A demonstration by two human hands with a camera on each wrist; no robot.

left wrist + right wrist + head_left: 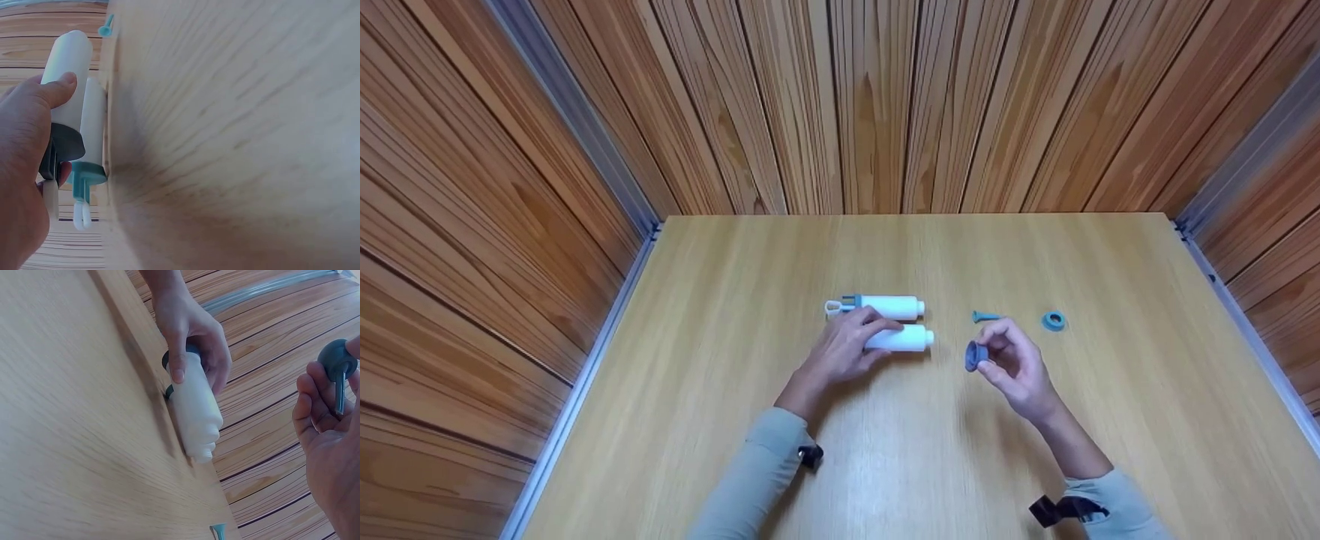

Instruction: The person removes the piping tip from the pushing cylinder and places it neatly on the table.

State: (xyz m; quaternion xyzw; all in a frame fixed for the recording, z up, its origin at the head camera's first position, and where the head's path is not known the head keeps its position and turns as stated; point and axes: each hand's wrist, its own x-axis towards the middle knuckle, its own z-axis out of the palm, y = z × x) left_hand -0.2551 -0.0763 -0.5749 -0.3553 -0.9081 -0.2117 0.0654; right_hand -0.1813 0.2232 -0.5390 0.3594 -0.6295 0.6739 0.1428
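Observation:
My left hand [844, 349] grips a white syringe-like cylinder [904, 339], thumb along its side. A dark collar [67, 142] rings the cylinder's end near my palm, and its narrow tip points right. Lying just beyond it is a similar white cylinder [891, 307] with a teal collar [90, 172] and a white looped handle [82, 216]. Raised over the table to the right, my right hand [1020, 375] pinches a dark grey-blue round cap [976, 355] between thumb and fingers. A thin stem [340, 391] sticks out of this cap.
Beyond my right hand lie a small teal funnel-shaped nozzle [986, 316] and, farther right, a teal ring [1046, 324]. The wooden table [720, 300] meets plank walls [877, 112] at the back and sides, with metal rails [585, 375] along the side edges.

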